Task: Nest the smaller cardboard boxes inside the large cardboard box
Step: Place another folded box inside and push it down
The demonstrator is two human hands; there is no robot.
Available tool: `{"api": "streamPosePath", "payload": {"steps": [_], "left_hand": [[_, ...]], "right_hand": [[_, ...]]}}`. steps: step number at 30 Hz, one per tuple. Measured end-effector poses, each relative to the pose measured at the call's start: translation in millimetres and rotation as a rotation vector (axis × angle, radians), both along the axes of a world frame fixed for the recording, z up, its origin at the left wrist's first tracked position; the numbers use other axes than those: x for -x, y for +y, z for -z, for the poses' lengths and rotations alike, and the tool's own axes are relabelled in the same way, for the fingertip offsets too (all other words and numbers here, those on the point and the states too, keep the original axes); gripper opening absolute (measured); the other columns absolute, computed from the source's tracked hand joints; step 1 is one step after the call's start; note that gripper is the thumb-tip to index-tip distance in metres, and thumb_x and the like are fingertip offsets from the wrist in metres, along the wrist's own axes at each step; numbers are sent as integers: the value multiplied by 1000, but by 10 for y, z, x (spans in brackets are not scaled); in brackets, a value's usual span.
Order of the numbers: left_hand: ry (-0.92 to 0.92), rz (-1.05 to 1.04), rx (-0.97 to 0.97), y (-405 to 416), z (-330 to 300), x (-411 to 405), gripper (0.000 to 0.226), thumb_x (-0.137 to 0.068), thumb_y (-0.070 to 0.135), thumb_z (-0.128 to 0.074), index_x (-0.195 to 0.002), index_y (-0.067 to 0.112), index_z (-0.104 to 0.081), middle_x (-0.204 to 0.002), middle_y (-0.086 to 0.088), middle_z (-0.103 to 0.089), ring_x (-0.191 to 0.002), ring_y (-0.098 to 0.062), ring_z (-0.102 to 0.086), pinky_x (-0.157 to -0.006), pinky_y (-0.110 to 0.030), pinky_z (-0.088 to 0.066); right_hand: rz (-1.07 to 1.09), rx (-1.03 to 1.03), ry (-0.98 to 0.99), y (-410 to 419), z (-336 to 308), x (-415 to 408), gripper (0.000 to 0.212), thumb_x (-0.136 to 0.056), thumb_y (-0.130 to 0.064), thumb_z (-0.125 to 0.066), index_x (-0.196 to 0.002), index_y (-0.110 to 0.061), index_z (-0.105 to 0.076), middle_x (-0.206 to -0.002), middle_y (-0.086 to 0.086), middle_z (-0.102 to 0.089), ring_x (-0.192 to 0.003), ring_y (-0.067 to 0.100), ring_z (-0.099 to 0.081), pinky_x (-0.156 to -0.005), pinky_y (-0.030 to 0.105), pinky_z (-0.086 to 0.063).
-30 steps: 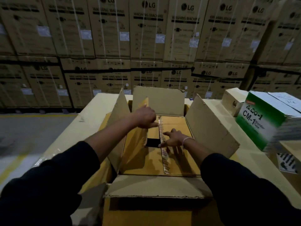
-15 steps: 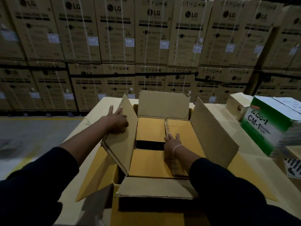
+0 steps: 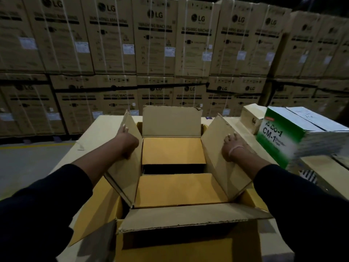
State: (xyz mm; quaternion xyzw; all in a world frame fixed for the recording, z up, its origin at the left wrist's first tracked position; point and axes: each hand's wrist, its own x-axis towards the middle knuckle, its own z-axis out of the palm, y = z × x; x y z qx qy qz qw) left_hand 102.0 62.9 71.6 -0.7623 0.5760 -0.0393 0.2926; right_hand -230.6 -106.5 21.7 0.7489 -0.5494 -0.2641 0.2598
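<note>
A wall of stacked washing machine cartons [image 3: 170,44] fills the background beyond the broad cardboard surface [image 3: 102,127] on which the work sits. On it, nearest the camera, stands the large cardboard box [image 3: 170,244], its near flap [image 3: 188,216] folded out toward the person. Nested inside it is a smaller cardboard box [image 3: 175,190]: two inner flaps lie flat with a dark gap between them, the far flap [image 3: 171,121] stands upright, and the side flaps lean outward. The left hand [image 3: 125,141] rests against the outer face of the left flap [image 3: 128,157], fingers fairly straight and holding nothing closed; the right hand [image 3: 231,146] presses on the right flap [image 3: 222,159] with fingers spread. Judging by this, both hands spread the flaps to keep the mouth open for the next box. Room is tight along the sides, where the inner box sits close to the outer walls, but open above. To the right, well apart, stand a green and white carton [image 3: 279,140] and a small tan box [image 3: 252,118].
</note>
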Motion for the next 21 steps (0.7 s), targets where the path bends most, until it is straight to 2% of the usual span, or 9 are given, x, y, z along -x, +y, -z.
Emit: {"api": "streamPosePath", "payload": {"steps": [2,7,12,15,17,21], "left_hand": [[-41,-24,-30,-76,43,47,67,-92,33,-72,-152,24,-42,-166,-17,-21,-154,-45,1,-122,-61,-2],[-23,-42,-32,-448,415,-53,81,-85,45,-76,-154,25,-39,-161,-14,-36,-154,-42,-12,-119,-70,4],[-50,-32,109,-755,955,-98,119,-75,83,-59,-163,27,-3,-167,-23,-13,-154,-46,-6,-113,-74,12],[-32,-27,174,-977,1267,-64,131,-68,90,-56,-162,26,7,-168,-23,-1,-154,-46,2,-110,-76,15],[-10,-16,207,-1128,1448,-55,135,-66,91,-57,-161,25,12,-168,-22,4,-154,-45,6,-109,-77,15],[-13,84,217,-1342,1706,-47,128,-73,82,-61,-161,25,12,-168,-21,5,-155,-43,4,-108,-79,12]], "right_hand": [[-2,-7,-51,-48,123,85,60,-105,-27,-39,-161,-7,-29,-172,18,-10,-159,37,-4,-128,53,-4],[-86,-128,-134,-130,334,-88,53,-102,-23,-51,-152,-8,-46,-170,20,-17,-158,38,-7,-129,51,-6],[-193,-87,-203,-333,600,-178,72,-99,-41,-50,-160,-6,-32,-168,20,-21,-157,37,-13,-129,50,-7],[-251,-26,-218,-507,727,-254,77,-99,-50,-48,-159,-5,-29,-165,20,-26,-154,37,-20,-128,51,-10],[-273,20,-265,-585,781,-303,73,-99,-50,-46,-156,-5,-34,-160,20,-33,-150,37,-27,-127,49,-14],[-355,164,-501,-659,843,-306,45,-100,-30,-41,-136,-6,-53,-140,17,-49,-135,33,-41,-122,45,-27]]}}
